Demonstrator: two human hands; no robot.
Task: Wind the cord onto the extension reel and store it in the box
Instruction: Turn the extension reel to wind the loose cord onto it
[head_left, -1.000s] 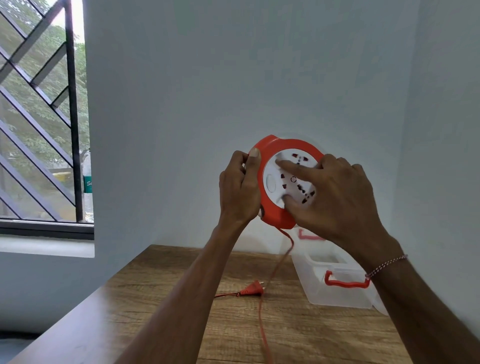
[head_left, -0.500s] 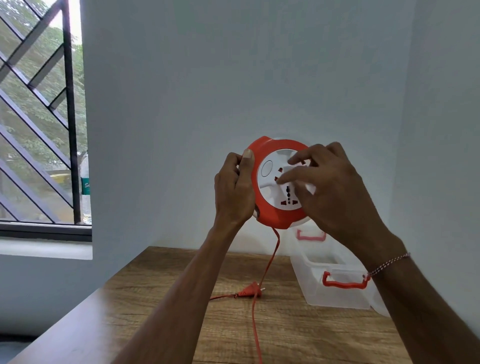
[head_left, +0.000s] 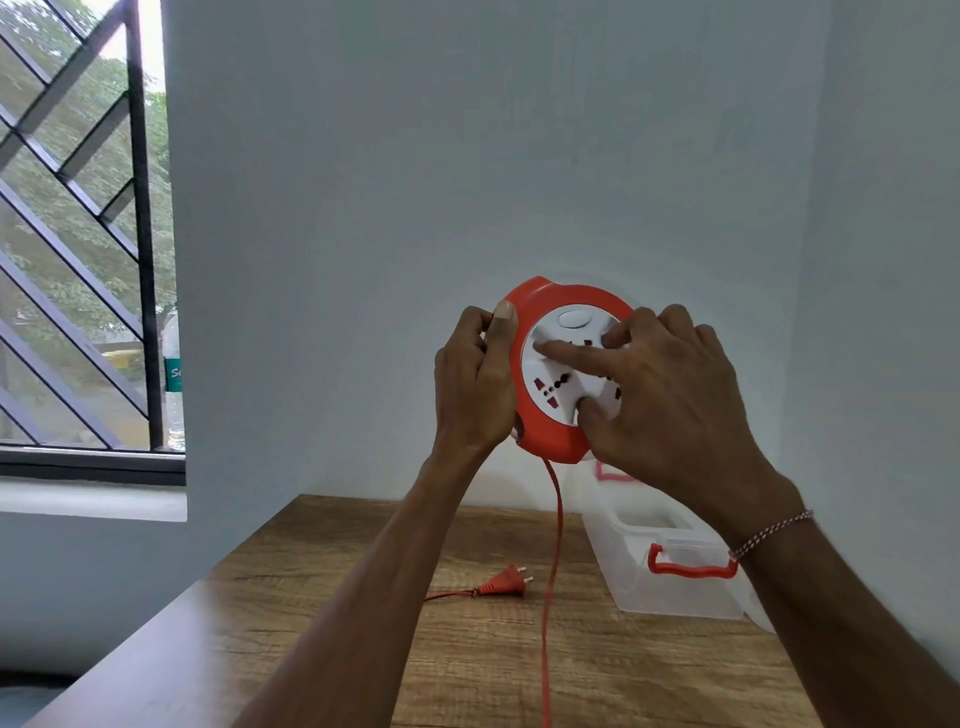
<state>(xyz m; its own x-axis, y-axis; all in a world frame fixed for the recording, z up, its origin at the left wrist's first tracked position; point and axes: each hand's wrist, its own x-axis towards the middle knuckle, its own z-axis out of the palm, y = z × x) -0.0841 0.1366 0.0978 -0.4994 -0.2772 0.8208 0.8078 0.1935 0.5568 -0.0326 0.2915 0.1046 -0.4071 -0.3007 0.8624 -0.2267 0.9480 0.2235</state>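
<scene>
Head view: both hands hold an orange extension reel (head_left: 545, 415) up in the air in front of the pale wall, above the far edge of the wooden table (head_left: 332, 644). The left hand (head_left: 475, 384) is closed around the reel's left rim, thumb laid along the front. The right hand (head_left: 670, 395) lies on the white socket face (head_left: 561, 374), fingers (head_left: 563, 356) spread and pressing on it. An orange cord (head_left: 551, 545) hangs from the reel's underside down to the table. Its 2-pin plug (head_left: 504, 584) lies flat near the table's middle. A clear plastic box (head_left: 670, 587) with red handles sits open by the table's far right corner.
</scene>
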